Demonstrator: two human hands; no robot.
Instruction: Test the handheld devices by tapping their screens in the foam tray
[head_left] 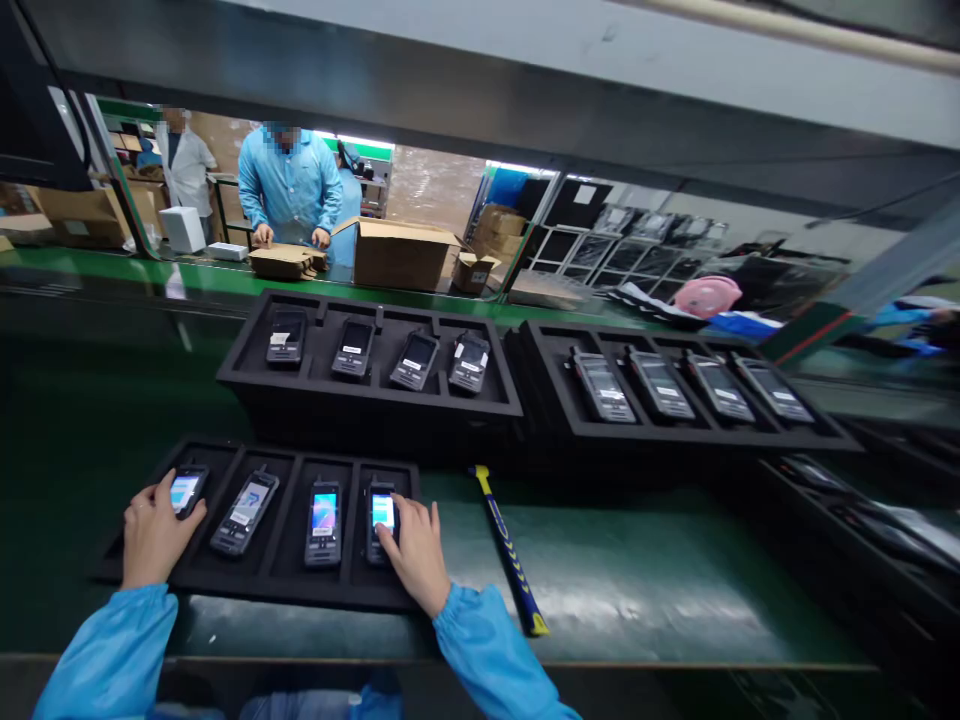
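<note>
A black foam tray (289, 570) lies near the bench's front edge, with handheld phones in its compartments. My left hand (156, 530) is closed around the lower part of the leftmost phone (186, 490), which is tilted with its screen lit. Beside it, a second phone (245, 512) lies slanted, and a third phone (324, 522) shows a colourful screen. Over the rightmost phone (379, 515), my right hand (416, 545) has its thumb on the lit screen and its other fingers apart. That hand partly covers the phone's right side.
Behind are two raised black trays, the left tray (375, 397) and right tray (600, 432), holding several phones. A blue-and-yellow stick-like tool (511, 555) lies right of the front tray. Across the bench, a person in blue (291, 185) handles cardboard near an open carton (401, 255).
</note>
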